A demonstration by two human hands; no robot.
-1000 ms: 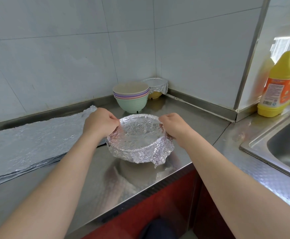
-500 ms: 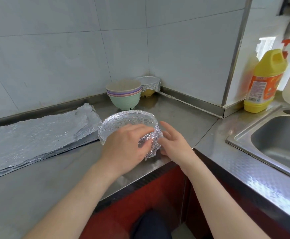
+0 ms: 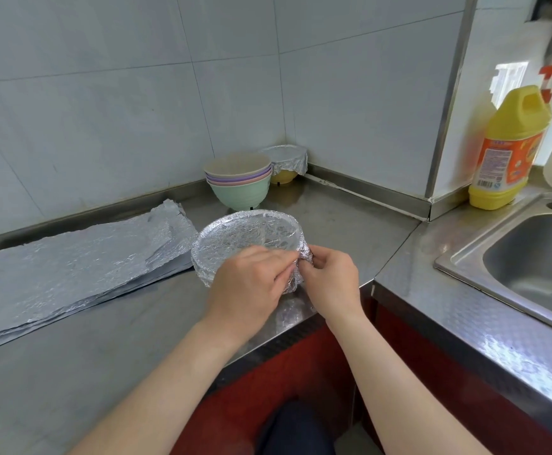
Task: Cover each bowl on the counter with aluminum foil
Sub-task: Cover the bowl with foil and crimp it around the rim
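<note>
The shiny steel table fills the lower left of the frame, and a sink is set into it at the right edge. A flat pile of foil sheets lies at the middle left, close to the work, likely so the next sheet is easy to grab. A yellow bottle stands at the upper right by the sink (it is not part of this job). Above the middle, near the wall corner, a stack of bare bowls waits for foil. Just beside it, a small yellow bowl with foil on top sits at the back, probably because it is done. The wrapped bowl is in the middle of the frame, near the table's front edge. The left hand and right hand meet at its lower right side. Both sets of fingers are curled and pinch one bunched bit of the foil cover, I think to squeeze it tight so it stays on.
</note>
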